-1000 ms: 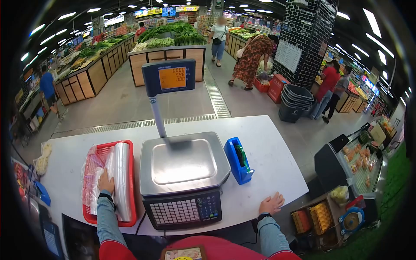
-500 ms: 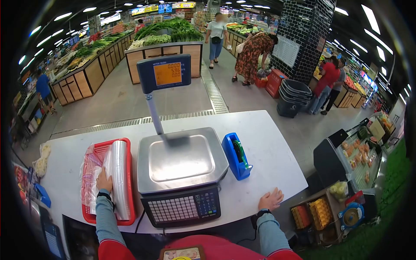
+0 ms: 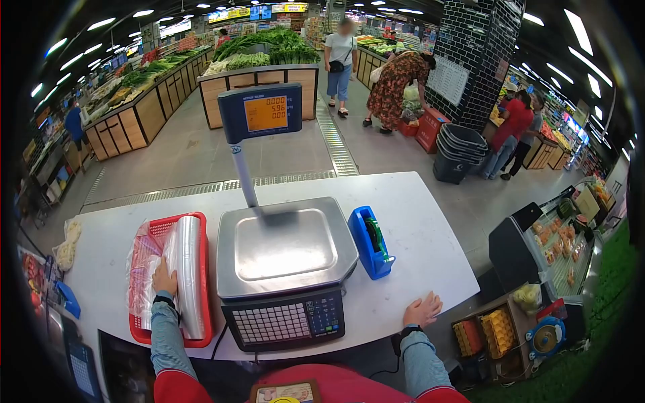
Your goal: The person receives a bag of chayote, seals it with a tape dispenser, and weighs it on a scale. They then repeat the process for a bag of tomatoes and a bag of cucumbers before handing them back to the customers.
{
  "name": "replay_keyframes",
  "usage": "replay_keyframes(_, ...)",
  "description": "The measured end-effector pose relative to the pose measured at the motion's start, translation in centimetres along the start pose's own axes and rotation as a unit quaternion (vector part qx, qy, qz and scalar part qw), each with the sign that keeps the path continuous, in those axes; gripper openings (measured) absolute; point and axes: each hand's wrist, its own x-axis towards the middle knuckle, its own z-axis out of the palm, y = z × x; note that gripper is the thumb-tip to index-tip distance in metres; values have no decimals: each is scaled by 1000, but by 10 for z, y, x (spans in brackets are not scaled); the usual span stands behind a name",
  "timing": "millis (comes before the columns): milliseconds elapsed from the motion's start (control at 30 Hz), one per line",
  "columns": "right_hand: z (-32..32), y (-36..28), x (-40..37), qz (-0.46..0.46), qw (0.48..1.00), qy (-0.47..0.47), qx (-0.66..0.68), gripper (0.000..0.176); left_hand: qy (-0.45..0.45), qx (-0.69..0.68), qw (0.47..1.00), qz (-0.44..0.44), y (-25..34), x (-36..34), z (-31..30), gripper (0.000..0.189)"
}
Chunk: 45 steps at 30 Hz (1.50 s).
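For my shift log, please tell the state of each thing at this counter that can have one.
Grey steel weighing pan: empty.
Orange scale display: lit.
Red plastic basket: filled with clear plastic bags.
Blue tape dispenser: upright, loaded with green tape.
Left hand: flat on bags.
Right hand: flat on white counter.

Quick count on the bench (image 3: 430,248): one weighing scale (image 3: 285,248), one red basket (image 3: 207,295), one roll of clear bags (image 3: 188,269), one blue tape dispenser (image 3: 371,243). Two hands, the left hand (image 3: 163,277) and the right hand (image 3: 423,310). Beyond: one stack of dark baskets (image 3: 460,158) and four shoppers up close (the far ones are too tiny to count): one in white (image 3: 341,57), one in a patterned dress (image 3: 400,84), two by the pillar (image 3: 512,127).
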Motion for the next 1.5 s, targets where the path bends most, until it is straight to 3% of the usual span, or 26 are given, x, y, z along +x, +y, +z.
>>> replay_keyframes(1500, 4, 2, 0, -5, 1000, 10, 15, 48, -2, -8, 1000, -13, 1, 0, 0, 67)
